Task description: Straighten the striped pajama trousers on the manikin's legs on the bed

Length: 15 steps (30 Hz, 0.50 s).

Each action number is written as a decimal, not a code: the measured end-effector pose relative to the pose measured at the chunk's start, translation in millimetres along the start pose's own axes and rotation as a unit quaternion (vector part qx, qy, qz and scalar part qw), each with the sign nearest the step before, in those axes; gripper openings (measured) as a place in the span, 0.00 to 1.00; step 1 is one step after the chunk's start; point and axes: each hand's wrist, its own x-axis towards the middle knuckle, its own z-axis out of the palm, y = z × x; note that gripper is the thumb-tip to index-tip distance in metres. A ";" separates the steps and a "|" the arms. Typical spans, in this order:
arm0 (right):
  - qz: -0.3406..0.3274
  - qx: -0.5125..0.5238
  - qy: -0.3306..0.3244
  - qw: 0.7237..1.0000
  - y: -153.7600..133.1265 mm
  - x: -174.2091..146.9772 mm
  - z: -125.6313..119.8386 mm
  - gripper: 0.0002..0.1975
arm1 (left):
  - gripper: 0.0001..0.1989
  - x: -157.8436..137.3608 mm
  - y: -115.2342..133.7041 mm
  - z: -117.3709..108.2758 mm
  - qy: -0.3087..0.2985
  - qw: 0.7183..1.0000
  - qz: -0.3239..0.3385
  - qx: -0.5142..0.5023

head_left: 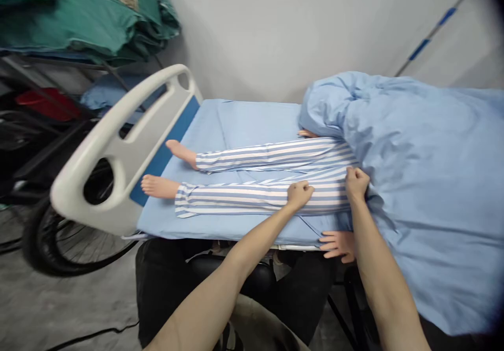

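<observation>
A care mannequin's legs in blue-and-white striped trousers (236, 192) lie straight on the bed, with bare feet (159, 187) toward the footboard. My left hand (300, 194) is closed in a fist and rests on the nearer leg, around the lower thigh. Higher up, near the hip, my right hand (357, 182) is also a fist, touching the trousers beside the edge of a blue quilt (425, 167). Nothing shows in either fist. The quilt covers the mannequin's upper body. One mannequin hand (338, 244) sticks out at the bed's near edge, below my right forearm.
A white footboard (129, 125) closes the left end of the bed, whose light blue sheet (252, 115) shows around the legs. Beyond it stand a wheelchair wheel (79, 241) and a rack with green bundles (90, 20). A pole (433, 31) leans on the wall.
</observation>
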 end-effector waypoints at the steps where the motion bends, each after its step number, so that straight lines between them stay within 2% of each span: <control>1: 0.008 -0.006 0.001 1.000 6.7 0.2 0.8 0.20 | 0.15 0.1 -0.6 0.3 -0.006 1.000 -0.003 -0.001; 6: -0.003 -0.027 0.004 1.000 32.2 -2.1 4.8 0.20 | 0.15 -9.0 -6.3 -7.2 -0.051 0.998 0.020 -0.038; 9: -0.026 -0.085 -0.005 0.996 35.1 -1.1 4.9 0.20 | 0.16 -25.3 -9.5 -24.1 -0.047 0.997 0.026 -0.054; 12: -0.051 -0.179 -0.013 0.982 32.6 -0.5 5.0 0.19 | 0.16 -46.9 -20.3 -58.4 -0.048 0.996 0.033 -0.067; 15: -0.051 -0.235 -0.028 0.970 29.4 -1.7 5.4 0.18 | 0.15 -73.7 -46.9 -110.0 -0.011 0.997 0.011 -0.078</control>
